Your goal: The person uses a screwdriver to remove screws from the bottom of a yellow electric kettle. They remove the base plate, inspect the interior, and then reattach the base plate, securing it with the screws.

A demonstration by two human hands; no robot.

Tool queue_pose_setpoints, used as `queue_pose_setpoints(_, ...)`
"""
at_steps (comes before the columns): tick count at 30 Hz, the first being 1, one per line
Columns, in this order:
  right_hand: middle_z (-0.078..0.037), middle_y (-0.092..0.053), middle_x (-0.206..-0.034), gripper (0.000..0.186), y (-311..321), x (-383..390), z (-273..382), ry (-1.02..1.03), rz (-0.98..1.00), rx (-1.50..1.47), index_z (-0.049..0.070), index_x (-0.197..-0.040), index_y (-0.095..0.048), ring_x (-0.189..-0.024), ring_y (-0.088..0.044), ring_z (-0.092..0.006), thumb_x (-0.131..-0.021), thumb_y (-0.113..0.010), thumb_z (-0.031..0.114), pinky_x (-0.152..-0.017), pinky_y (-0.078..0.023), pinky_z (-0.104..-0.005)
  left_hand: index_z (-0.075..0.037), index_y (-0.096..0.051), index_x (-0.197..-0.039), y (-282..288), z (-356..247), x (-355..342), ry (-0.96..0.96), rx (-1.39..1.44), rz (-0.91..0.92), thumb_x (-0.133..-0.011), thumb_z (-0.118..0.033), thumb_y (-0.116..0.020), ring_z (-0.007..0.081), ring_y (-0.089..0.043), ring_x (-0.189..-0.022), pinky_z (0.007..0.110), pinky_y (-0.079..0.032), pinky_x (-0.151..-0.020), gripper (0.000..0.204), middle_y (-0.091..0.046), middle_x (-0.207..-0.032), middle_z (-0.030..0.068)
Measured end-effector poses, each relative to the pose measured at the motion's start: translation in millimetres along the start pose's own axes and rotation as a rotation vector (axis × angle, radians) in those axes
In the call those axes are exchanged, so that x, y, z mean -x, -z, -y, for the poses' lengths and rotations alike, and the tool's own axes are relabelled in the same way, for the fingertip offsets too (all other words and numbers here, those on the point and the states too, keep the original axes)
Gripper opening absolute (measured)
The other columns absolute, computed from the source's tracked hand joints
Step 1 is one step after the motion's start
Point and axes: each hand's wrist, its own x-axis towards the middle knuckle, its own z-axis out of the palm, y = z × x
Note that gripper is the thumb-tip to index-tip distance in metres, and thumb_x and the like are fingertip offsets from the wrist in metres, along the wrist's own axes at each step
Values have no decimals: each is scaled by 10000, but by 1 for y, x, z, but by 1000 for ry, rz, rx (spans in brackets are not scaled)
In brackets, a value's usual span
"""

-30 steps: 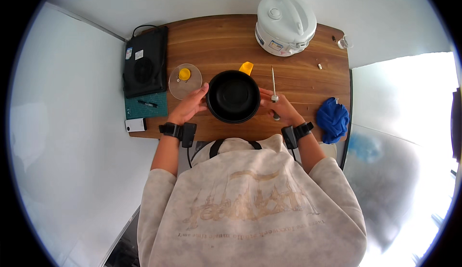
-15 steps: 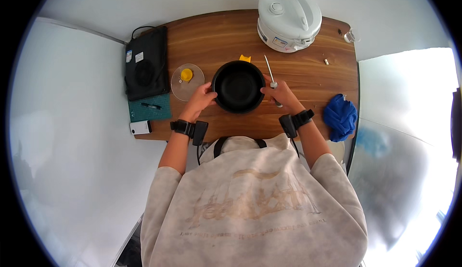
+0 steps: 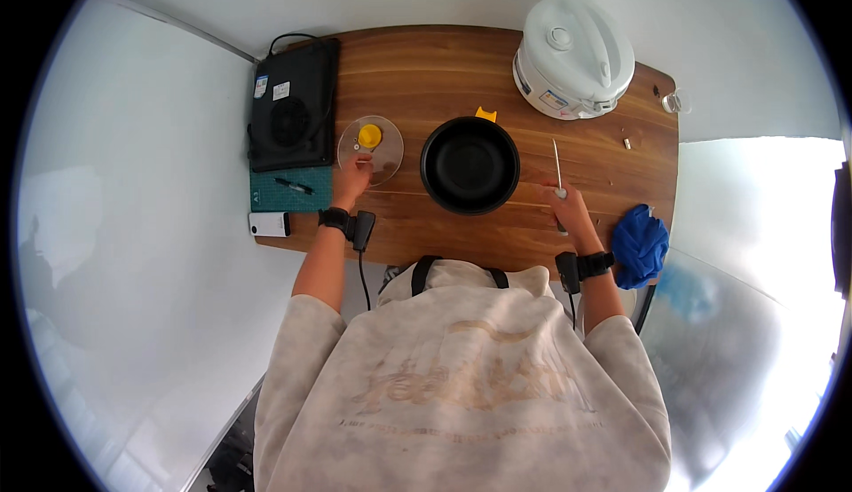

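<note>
Fingers of my left hand (image 3: 350,185) are pinched together over the near part of a clear round lid (image 3: 387,165), and whatever lies between them is too small to make out. On this lid sit a yellow round piece (image 3: 370,136) and a tiny pale part (image 3: 357,147). A deep black pot (image 3: 469,166) stands between my hands, touched by neither. At its far rim shows a small yellow piece (image 3: 485,114). To the right of the pot, my right hand (image 3: 573,212) grips a screwdriver (image 3: 557,164) by its handle, the shaft pointing away from me.
A white rice cooker (image 3: 577,57) stands at the back right, near a small clear cup (image 3: 677,102). Blue cloth (image 3: 641,245) lies at the right edge. On the left are a black flat appliance (image 3: 295,102), a green mat (image 3: 293,194) with a pen (image 3: 295,186), and a white box-shaped device (image 3: 269,224).
Both hands have let go of the pot's sides. My left hand has moved left onto the clear lid; my right has drawn away rightward with the screwdriver. The whole view has shifted slightly.
</note>
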Motion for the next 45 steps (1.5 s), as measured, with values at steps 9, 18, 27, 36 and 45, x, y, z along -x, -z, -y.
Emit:
queue_pose_setpoints(9,-47,-707,-809,306,11,23,-33,-69,-47,-22,-15,-1111,-674,-518,-566,-97,-892,-651,198,-457,-444,-253,-46,-650,-1100,7,28,-50,-342,-338,-354,-844,-117,-730,378,-678,-912,469,-548,-796,277,-711,-930,176)
queue_pose_setpoints(18,-47,-706,-799,281,9,25,-30,-96,-34,-20,-9,-1091,-673,-529,-570,-95,-892,-621,183,-458,-447,-253,-78,-664,-1082,12,9,-64,-267,-512,-356,-813,-82,-767,365,-639,-1044,479,-530,-869,288,-661,-1054,153)
queue_pose_setpoints(27,-56,-708,-807,279,0,26,-28,-122,-60,-22,-2,-1087,-668,-539,-581,-96,-906,-636,208,-458,-456,-255,-55,-693,-998,13,0,-51,-283,-508,-316,-828,-68,-740,343,-706,-887,438,-569,-776,177,-728,-901,144)
queue_pose_setpoints(36,-54,-713,-799,278,2,22,-37,-124,-46,-37,1,-1076,-675,-543,-592,-98,-896,-640,210,-472,-472,-257,-34,-748,-945,15,20,-40,-242,-295,-219,-839,-149,-737,321,-731,-820,383,-570,-752,157,-740,-847,168)
queue_pose_setpoints(45,-53,-721,-808,271,-1,22,-39,-134,-48,-33,0,-1083,-678,-517,-575,-100,-894,-644,191,-464,-447,-257,-31,-730,-944,17,-13,-27,-524,-364,-312,-833,-116,-757,342,-689,-958,392,-546,-842,143,-702,-1031,171)
